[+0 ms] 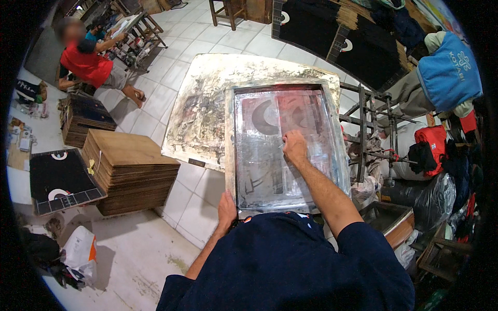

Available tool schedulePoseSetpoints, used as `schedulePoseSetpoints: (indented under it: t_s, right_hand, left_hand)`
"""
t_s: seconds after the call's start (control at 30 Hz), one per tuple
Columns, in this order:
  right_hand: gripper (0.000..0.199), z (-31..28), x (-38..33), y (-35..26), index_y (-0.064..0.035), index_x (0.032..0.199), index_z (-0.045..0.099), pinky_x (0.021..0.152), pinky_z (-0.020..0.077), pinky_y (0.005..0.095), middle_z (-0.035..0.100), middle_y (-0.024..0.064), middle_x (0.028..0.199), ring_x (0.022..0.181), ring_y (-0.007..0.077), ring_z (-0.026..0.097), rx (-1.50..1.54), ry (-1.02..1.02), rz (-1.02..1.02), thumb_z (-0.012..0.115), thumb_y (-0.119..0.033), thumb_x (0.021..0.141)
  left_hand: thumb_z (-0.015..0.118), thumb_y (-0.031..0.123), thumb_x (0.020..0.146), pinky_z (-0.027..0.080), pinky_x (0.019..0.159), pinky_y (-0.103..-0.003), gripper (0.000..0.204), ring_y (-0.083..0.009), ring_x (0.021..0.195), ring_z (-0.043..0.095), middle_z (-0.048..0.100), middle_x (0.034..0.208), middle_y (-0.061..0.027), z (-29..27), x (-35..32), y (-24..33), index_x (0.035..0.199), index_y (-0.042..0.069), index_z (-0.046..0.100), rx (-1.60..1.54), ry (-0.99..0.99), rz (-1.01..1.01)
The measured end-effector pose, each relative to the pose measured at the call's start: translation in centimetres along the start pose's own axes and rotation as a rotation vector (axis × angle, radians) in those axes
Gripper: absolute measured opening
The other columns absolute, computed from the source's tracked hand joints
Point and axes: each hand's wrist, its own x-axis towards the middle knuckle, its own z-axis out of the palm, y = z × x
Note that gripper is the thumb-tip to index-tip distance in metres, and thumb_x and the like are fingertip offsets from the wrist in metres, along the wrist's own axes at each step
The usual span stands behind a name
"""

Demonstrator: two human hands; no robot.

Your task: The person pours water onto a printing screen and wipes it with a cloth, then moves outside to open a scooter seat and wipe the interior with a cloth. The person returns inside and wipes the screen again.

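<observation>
A screen printing frame (pixel 232 135) with a grey mesh lies in front of me, tinted red toward its top. Dark curved and angular shapes show in the mesh. At the lower left corner my left hand (pixel 226 210) is closed on the frame's outer edge. My right hand (pixel 295 147) is closed in a pinch over the middle of the mesh. A thin pale tip pokes out by its fingers, too small to name. Under the frame's far side sits a paint-stained board (pixel 199 103).
Stacked brown boards (pixel 135 171) stand at the left, beside a board with black printed cloth (pixel 62 179). Black cloth panels (pixel 316 31) lie at the far right. A metal rack (pixel 365 129) is close on the right. Two people are nearby, one in red (pixel 88 62), one in blue (pixel 448 75).
</observation>
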Motion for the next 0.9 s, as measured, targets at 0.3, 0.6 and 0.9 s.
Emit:
schedulePoseSetpoints:
  t_s: [0.3, 0.6, 0.9]
  right_hand:
    - [0.018, -1.0, -1.2, -0.5, -0.0014, 0.094, 0.064, 0.085, 0.0446, 0.0431, 0.061, 0.0161, 0.092, 0.094, 0.0346, 0.056, 0.142, 0.072, -0.137, 0.066, -0.016, 0.083]
    - [0.013, -0.6, -0.9, -0.5, -0.0048, 0.089, 0.067, 0.083, 0.0461, 0.0426, 0.062, 0.0127, 0.086, 0.093, 0.0319, 0.057, -0.014, -0.002, -0.012, 0.069, -0.013, 0.079]
    - [0.01, -0.8, -3.6, -2.0, -0.0047, 0.087, 0.058, 0.08, 0.0463, 0.042, 0.056, 0.0153, 0.092, 0.092, 0.0324, 0.056, -0.056, -0.01, -0.221, 0.064, -0.007, 0.079]
  left_hand:
    - [0.026, 0.044, 0.104, 0.042, 0.085, -0.054, 0.055, -0.0524, 0.099, 0.055, 0.061, 0.102, -0.0326, 0.1, 0.1, -1.0, 0.107, -0.002, 0.056, 0.011, -0.064, -0.027]
    - [0.024, 0.05, 0.104, 0.041, 0.087, -0.051, 0.061, -0.0495, 0.101, 0.055, 0.06, 0.102, -0.0309, 0.4, -0.4, -2.2, 0.106, -0.003, 0.056, -0.01, -0.127, 0.019]
    - [0.027, 0.047, 0.105, 0.042, 0.084, -0.048, 0.059, -0.0472, 0.095, 0.056, 0.06, 0.096, -0.0298, 1.0, -2.1, -2.6, 0.099, -0.005, 0.056, -0.101, -0.066, 0.0]
